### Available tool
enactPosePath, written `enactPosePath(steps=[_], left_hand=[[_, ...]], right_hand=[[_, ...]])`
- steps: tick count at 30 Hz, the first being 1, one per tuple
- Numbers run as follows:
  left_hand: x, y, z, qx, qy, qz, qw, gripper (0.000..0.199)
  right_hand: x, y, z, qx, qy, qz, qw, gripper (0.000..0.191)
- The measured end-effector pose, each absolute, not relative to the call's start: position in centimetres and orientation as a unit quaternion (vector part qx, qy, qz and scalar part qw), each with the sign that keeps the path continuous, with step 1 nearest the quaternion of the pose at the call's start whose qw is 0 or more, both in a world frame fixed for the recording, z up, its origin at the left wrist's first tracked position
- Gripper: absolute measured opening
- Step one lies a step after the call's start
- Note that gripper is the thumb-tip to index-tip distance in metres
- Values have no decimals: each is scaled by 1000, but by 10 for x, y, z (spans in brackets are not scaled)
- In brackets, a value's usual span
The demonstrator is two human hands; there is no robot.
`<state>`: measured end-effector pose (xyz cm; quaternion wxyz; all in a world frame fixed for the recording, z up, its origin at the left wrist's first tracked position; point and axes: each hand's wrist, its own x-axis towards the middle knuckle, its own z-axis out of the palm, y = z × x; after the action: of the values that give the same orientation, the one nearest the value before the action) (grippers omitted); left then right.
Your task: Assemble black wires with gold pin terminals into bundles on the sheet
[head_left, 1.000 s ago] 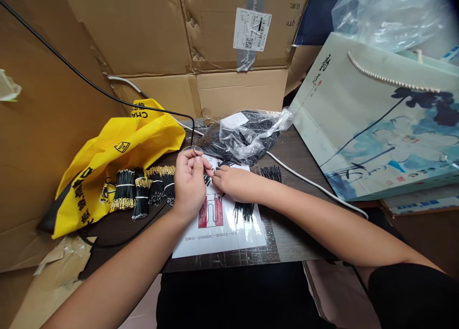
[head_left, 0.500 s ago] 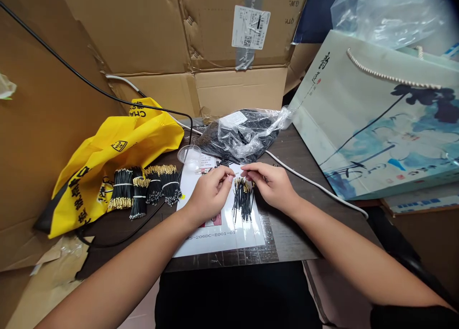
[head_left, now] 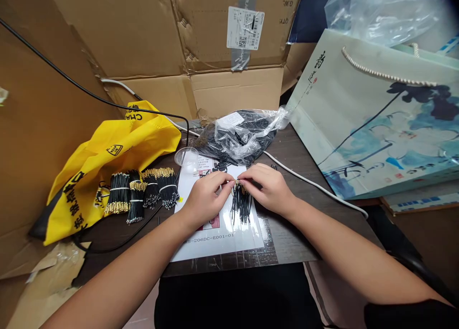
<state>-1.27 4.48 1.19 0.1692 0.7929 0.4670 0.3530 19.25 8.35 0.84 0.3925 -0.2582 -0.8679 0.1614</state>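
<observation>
My left hand (head_left: 210, 195) is closed in a pinch, thumb against fingers. Facing it, my right hand (head_left: 268, 186) pinches too, and the fingertips of both meet. Between them is a tiny gold-coloured part, too small to name. Just below the fingertips lies a loose pile of short black wires (head_left: 241, 208) with gold-coloured ends, on a printed sheet (head_left: 218, 252). Small black pieces (head_left: 222, 166) are scattered on the sheet beyond my hands. To the left, several bundles of black wires (head_left: 118, 195) with gold ends are tied with white bands.
A clear plastic bag (head_left: 247, 137) of black items lies at the back, beside a clear round lid (head_left: 185, 156). A yellow bag (head_left: 96, 152) is at left, a pale paper bag (head_left: 362, 114) at right. Cardboard (head_left: 236, 90) stands behind; a white cable (head_left: 304, 176) crosses the table.
My hands have come together, so the fingertips now meet above the wire pile. Before, there was a gap between them. The whole view has shifted slightly.
</observation>
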Motion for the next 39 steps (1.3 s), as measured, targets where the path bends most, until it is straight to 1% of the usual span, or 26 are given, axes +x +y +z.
enactPosePath(steps=[14,20,25,34,39], left_hand=[[-13,44,13,786,472,357,180,15],[-12,43,13,791,464,351,190,15],[-11,41,15,795,459,351,181,14],[-11,40,12,789,463,359,182,16],[-13,40,11,800,446,371,155,18]], right_hand=[[195,86,8,-243,-879,167,374,13],[195,83,6,-238,-880,159,380,13],[194,82,4,-265,-868,152,391,11],[191,80,2,-294,-859,152,390,14],[189,79,2,-302,-856,166,386,18]])
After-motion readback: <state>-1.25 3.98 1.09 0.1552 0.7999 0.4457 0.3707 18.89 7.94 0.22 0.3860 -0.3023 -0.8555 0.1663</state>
